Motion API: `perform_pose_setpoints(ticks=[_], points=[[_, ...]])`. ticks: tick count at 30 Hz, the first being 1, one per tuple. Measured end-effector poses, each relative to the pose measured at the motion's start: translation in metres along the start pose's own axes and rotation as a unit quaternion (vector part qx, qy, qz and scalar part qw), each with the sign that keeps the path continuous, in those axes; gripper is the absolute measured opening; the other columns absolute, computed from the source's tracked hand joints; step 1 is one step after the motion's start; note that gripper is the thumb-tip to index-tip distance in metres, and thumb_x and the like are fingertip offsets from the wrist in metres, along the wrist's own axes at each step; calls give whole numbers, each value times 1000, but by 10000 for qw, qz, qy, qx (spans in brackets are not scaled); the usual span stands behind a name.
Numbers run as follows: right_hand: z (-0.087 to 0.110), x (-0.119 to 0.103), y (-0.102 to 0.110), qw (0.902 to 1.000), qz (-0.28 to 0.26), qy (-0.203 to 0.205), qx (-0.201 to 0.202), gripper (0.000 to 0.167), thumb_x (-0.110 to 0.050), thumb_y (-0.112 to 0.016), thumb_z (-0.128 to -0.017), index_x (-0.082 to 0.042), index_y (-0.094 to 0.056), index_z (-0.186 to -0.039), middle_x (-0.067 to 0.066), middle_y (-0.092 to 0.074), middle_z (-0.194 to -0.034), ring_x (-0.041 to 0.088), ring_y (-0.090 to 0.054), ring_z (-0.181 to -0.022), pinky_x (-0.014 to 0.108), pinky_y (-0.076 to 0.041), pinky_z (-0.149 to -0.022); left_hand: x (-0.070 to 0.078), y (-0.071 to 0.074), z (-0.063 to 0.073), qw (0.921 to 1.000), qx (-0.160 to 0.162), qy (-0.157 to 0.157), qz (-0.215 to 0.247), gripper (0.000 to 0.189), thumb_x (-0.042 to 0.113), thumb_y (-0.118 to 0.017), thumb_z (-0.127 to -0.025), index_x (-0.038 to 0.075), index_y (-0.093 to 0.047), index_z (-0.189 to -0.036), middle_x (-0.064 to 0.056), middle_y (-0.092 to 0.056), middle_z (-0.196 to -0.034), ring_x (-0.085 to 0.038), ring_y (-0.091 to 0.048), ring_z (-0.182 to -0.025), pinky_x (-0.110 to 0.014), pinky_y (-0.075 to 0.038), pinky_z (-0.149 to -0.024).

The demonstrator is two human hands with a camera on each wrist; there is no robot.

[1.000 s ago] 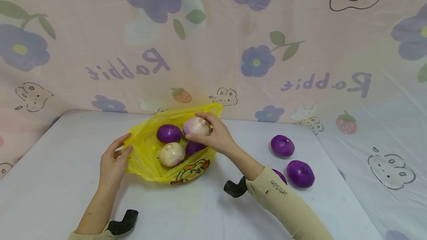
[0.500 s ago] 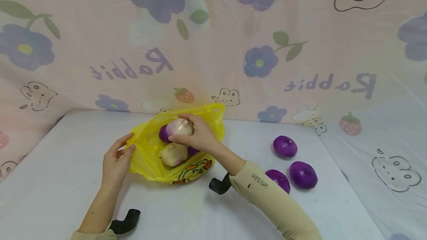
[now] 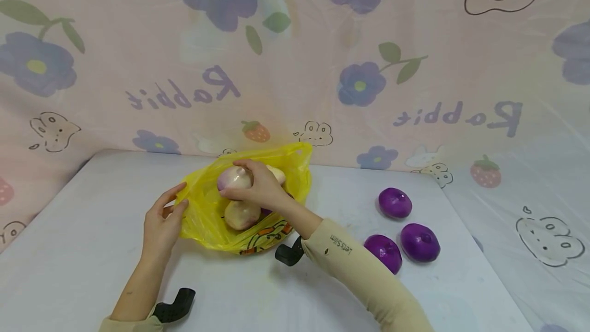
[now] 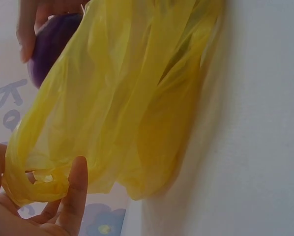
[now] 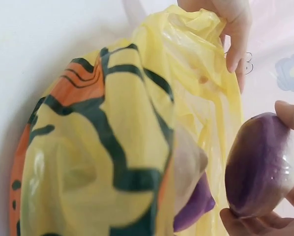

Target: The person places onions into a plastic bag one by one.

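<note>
My right hand (image 3: 265, 188) grips a purple-and-white, onion-like bulb (image 3: 234, 178) by its sides, over the mouth of a yellow plastic bag (image 3: 203, 229). In the right wrist view the bulb (image 5: 257, 167) is glossy, with a purple underside, and stands apart from the bag's printed wall. With thumb and fingers, my left hand (image 3: 161, 224) pinches the bag's left rim; in the left wrist view, fingers (image 4: 77, 191) hold the gathered plastic. Inside lie a pale bulb (image 3: 243, 215), another pale one (image 3: 278, 174) partly behind my right hand, and a mostly hidden purple bulb (image 5: 198, 204).
To the right on the white table (image 3: 230, 291) sit three purple bulbs: one at the back (image 3: 395, 203), one in front of it (image 3: 420, 243) and one beside my right sleeve (image 3: 383, 253). A patterned cloth (image 3: 295, 55) hangs behind the table.
My right hand has carried the purple-and-white bulb leftward across the bag's mouth, uncovering a pale bulb on the right and covering a purple one. My left hand keeps its hold on the rim.
</note>
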State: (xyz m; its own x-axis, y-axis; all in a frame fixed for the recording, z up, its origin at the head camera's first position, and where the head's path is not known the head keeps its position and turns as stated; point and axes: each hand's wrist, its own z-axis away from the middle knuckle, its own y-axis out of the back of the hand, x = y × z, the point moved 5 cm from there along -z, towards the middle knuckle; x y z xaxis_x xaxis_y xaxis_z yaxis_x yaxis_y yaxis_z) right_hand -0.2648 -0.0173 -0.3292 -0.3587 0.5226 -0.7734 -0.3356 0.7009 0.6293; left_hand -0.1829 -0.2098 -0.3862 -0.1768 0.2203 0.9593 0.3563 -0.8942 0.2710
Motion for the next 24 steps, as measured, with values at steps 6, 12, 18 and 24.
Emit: perform_pose_setpoints(ticks=[6,12,18,24], points=[[-9,-3,-11,9996,213,167,-127,73,-43,-76,-79,-11,-48,-139,4,-52,-135,17,-53,-117,27,-47,-97,0,0,-1,10000,-42,-22,-50,44,25,-46,-101,24,-44,-145,-7,-41,-140,1,-49,-88,-11,-49,-65],[-15,-7,-18,9984,483,247,-184,74,-43,-76,-79,-10,-48,-138,6,-52,-136,18,-51,-121,27,-43,-103,1,1,-1,9999,-47,-110,2,44,24,-47,-100,22,-44,-144,-6,-42,-139,4,-50,-85,-13,-50,-63],[-18,-9,-22,9981,528,105,-293,74,-44,-76,-79,-12,-47,-139,6,-50,-138,19,-49,-123,29,-42,-104,1,1,-1,9999,-51,-103,36,44,24,-47,-100,22,-45,-144,-2,-39,-139,4,-50,-86,-13,-50,-63],[-23,-10,-28,9979,534,79,-372,73,-43,-76,-79,-11,-48,-138,5,-52,-136,18,-51,-120,29,-43,-103,1,1,-1,9999,-69,-59,53,44,24,-47,-100,23,-44,-144,-4,-39,-141,5,-50,-87,-13,-49,-64]])
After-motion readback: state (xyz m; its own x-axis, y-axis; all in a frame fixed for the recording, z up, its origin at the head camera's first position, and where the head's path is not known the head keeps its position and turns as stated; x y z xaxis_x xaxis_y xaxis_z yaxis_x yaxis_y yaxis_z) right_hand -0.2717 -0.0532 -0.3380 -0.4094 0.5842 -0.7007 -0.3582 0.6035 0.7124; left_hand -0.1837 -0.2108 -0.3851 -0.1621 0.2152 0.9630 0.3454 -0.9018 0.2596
